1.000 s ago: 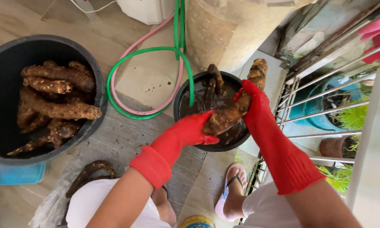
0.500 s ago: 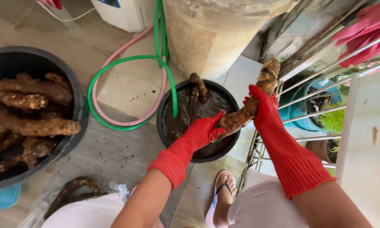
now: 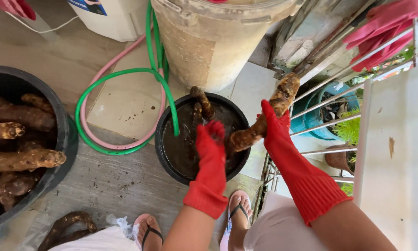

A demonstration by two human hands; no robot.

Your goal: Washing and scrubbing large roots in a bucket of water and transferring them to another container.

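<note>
I wear long red rubber gloves. My right hand (image 3: 275, 128) grips a long muddy brown root (image 3: 283, 95) around its middle, holding it tilted over a small black basin (image 3: 165, 158) of dark water. My left hand (image 3: 211, 142) hangs over the basin with its fingers curled down beside the root's lower end. Whether it grips the root cannot be told. Another root (image 3: 202, 100) leans in the basin at its far rim.
A large black tub (image 3: 62, 139) at left holds several muddy roots (image 3: 23, 160). Green hose (image 3: 125, 74) and pink hose (image 3: 120, 56) loop on the floor. A beige bucket (image 3: 209, 42) stands behind the basin. White railing (image 3: 329, 121) is at right. My sandalled feet (image 3: 239, 214) are below.
My left hand has slid down from the root's middle to its lower end. My right hand has raised the root's upper end. The view has shifted right.
</note>
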